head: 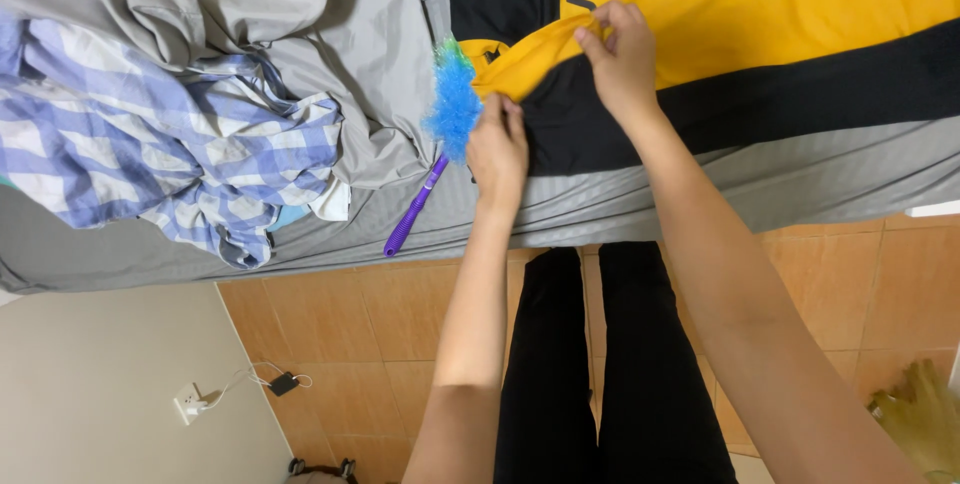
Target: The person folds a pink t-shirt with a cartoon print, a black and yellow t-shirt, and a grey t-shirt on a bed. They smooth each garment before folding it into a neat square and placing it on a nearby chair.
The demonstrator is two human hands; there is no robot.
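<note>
A bed [800, 179] covered in a grey sheet is stretching across the upper part of the view, with orange floor tiles [380, 324] showing below it. A yellow and black jersey [760, 34] is lying spread over the right half of the bed, its black band running along the side nearer the person. A blue and white checked cloth [150, 144] is lying crumpled on the left half, beside a bunched grey fabric [250, 4]. A duster [440, 144] with a fluffy blue head and a purple handle is resting on the sheet between the checked cloth and the jersey, its head just beside the jersey's yellow sleeve [530, 59]. The right hand [620, 59] is pinching the upper edge of that folded sleeve, fingers pressed together on the fabric. The left hand [497, 149] is gripping the sleeve's lower end, fingers closed on the cloth, right next to the duster head. A small white charger [190, 404] is sitting plugged into the wall at lower left.
</note>
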